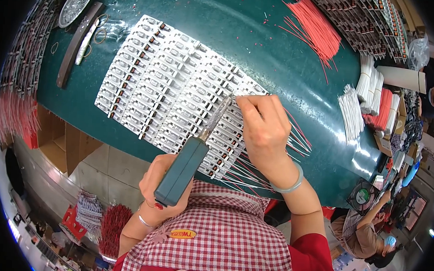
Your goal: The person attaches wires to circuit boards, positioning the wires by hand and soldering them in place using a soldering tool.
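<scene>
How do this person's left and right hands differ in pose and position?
The left hand wraps around a green handheld tool; the right hand pinches near the tool's tip. The left hand sits closer to the checked apron; the right hand reaches farther out, at the right edge of the white modules. Both are bare, with a bangle at each wrist.

We find the panel of parts (180,92) on the tabletop (232,28), across the middle of the frame, with wires (247,175) reaching out past its lower right edge. Our left hand (168,182) is at its lower edge with a tool (181,172) slanting up over it; our right hand (266,130) is above its right side. At upper left we see a dish (76,5), a bar (79,45) just below it. A wire pile (313,30) lies at upper right, with bundles (374,92) below and right of it.
</scene>
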A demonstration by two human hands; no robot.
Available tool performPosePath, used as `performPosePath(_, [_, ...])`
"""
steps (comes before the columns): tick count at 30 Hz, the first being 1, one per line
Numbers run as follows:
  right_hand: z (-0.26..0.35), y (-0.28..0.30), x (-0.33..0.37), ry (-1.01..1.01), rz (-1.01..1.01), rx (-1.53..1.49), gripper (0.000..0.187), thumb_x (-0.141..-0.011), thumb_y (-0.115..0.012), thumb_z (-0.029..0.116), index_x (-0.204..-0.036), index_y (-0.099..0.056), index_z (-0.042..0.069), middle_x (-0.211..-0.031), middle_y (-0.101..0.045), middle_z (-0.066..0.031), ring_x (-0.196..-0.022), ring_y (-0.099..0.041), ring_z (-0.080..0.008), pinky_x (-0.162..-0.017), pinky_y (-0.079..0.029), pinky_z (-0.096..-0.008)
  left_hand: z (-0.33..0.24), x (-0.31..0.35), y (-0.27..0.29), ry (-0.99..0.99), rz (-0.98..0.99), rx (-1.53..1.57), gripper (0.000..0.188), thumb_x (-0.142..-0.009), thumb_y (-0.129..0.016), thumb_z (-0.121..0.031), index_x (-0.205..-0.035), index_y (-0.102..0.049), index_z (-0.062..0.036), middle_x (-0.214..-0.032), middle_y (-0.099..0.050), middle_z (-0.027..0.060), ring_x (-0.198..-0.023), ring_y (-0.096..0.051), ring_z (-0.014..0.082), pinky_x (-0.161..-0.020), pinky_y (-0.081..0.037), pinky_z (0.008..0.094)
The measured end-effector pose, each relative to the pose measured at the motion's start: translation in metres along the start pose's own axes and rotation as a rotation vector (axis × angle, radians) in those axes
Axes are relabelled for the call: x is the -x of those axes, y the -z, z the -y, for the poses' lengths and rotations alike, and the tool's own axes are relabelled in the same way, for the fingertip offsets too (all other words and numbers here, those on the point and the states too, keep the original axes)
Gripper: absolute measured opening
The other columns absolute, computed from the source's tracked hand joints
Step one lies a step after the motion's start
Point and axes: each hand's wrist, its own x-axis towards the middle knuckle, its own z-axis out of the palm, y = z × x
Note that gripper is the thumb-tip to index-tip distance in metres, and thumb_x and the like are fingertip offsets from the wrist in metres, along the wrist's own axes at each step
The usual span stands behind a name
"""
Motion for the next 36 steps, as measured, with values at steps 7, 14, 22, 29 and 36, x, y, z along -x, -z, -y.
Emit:
performPosePath(7, [0.0,0.001,-0.001,-0.006,0.01,0.0,0.029,-0.068,-0.065,-0.001,-0.097,-0.068,-0.001,-0.087,-0.061,-0.0079,-0.076,-0.057,-0.0236,-0.063,-0.048,-0.0341,-0.004,0.002,0.007,-0.053,0.004,-0.078,0.026,-0.075,-0.077,0.005,-0.1,-0.071,0.0028,-0.096,-0.068,0.0142,-0.079,-0.07,0.03,-0.067,-0.057,0.0338])
performPosePath(14, [0.001,0.001,-0.002,-0.015,-0.001,0.004,0.029,-0.068,-0.066,-0.002,-0.096,-0.068,-0.001,-0.088,-0.061,-0.0079,-0.077,-0.058,-0.0238,-0.063,-0.049,-0.0339,-0.004,0.005,0.005,0.01,0.001,-0.076,0.026,-0.078,-0.078,0.0,-0.103,-0.071,0.0036,-0.107,-0.07,0.018,-0.088,-0.073,0.0317,-0.074,-0.059,0.034])
performPosePath(22, [-0.009,0.002,-0.005,-0.037,-0.041,-0.019,0.031,-0.067,-0.066,-0.005,-0.097,-0.068,0.0,-0.087,-0.061,-0.0086,-0.077,-0.058,-0.0245,-0.062,-0.05,-0.0346,-0.008,-0.005,0.0,0.04,-0.017,-0.025,0.027,-0.078,-0.078,0.002,-0.103,-0.07,0.0051,-0.105,-0.07,0.0179,-0.085,-0.073,0.0299,-0.074,-0.058,0.0324])
performPosePath(29, [-0.014,0.003,-0.003,-0.045,-0.003,-0.016,0.031,-0.068,-0.066,-0.004,-0.098,-0.068,-0.001,-0.088,-0.06,-0.0086,-0.079,-0.057,-0.0246,-0.062,-0.049,-0.0348,-0.008,-0.017,-0.007,-0.005,0.0,-0.037,0.027,-0.076,-0.078,0.007,-0.102,-0.07,0.0041,-0.103,-0.07,0.0163,-0.084,-0.072,0.028,-0.074,-0.057,0.031])
performPosePath(36, [-0.009,0.003,-0.007,-0.043,0.013,-0.006,0.03,-0.068,-0.066,-0.002,-0.098,-0.068,-0.002,-0.089,-0.06,-0.0086,-0.08,-0.057,-0.0247,-0.062,-0.05,-0.0349,-0.008,-0.017,-0.004,-0.057,0.016,-0.085,0.022,-0.075,-0.077,0.008,-0.096,-0.071,0.0033,-0.097,-0.068,0.0147,-0.079,-0.069,0.0265,-0.071,-0.055,0.0304])
